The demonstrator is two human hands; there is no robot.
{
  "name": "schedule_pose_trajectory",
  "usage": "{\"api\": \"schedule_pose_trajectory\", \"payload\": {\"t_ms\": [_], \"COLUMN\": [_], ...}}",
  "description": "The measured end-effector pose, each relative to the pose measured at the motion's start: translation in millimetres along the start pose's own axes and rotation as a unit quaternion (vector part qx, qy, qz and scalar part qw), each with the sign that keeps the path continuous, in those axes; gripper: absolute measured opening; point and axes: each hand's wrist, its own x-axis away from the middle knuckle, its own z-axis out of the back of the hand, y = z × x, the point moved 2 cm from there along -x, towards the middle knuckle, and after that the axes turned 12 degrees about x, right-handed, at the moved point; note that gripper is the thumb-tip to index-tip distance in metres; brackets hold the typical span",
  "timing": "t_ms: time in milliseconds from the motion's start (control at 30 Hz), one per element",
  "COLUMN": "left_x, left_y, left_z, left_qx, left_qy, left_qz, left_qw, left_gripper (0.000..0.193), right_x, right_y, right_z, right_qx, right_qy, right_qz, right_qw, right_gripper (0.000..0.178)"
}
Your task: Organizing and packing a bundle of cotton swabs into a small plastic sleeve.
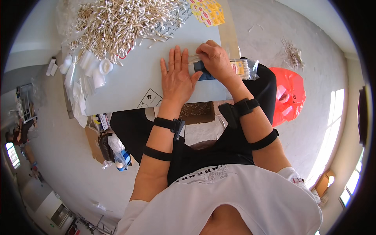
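My left hand (177, 76) lies flat on the pale table board (129, 84), its fingers stretched out and holding nothing. Its thumb reaches toward a dark blue, band-like thing (203, 71) at the table's right side. Over that blue thing my right hand (216, 60) is closed, fingers curled and thumb pressed in. What lies between its fingers is hidden. Just right of my right hand, a clear plastic bag (253, 69) sticks out past the table edge. Inside it show cotton swabs (245, 69) and a yellow card (236, 67).
Loose cotton swabs (117, 27) form a big heap at the far left. Yellow printed cards (207, 11) lie at the far right. Rolls of clear film (94, 68) sit along the left edge. A red plastic bag (288, 96) is on the floor to the right; a box (197, 112) is under the table.
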Motion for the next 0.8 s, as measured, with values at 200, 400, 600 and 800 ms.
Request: {"api": "schedule_pose_trajectory", "payload": {"t_ms": [200, 400, 600, 800], "left_x": [4, 12, 13, 11], "left_y": [2, 5, 7, 11], "left_z": [-2, -2, -2, -7], "left_qx": [-0.002, 0.010, 0.031, 0.048], "left_qy": [0.008, -0.010, -0.023, 0.007], "left_qz": [0.019, 0.008, 0.016, 0.044], "left_qw": [1.000, 1.000, 0.999, 0.998], "left_gripper": [0.081, 0.080, 0.081, 0.082], "right_x": [20, 23, 14, 18], "right_y": [-7, -10, -7, -5], "right_z": [5, -3, -1, -5], "right_qx": [0.000, 0.041, 0.012, -0.066], "right_qy": [-0.004, 0.022, 0.019, 0.044], "right_qz": [-0.007, -0.013, -0.031, -0.100], "right_qw": [1.000, 0.999, 0.999, 0.992], "right_gripper": [0.006, 0.003, 0.002, 0.007]}}
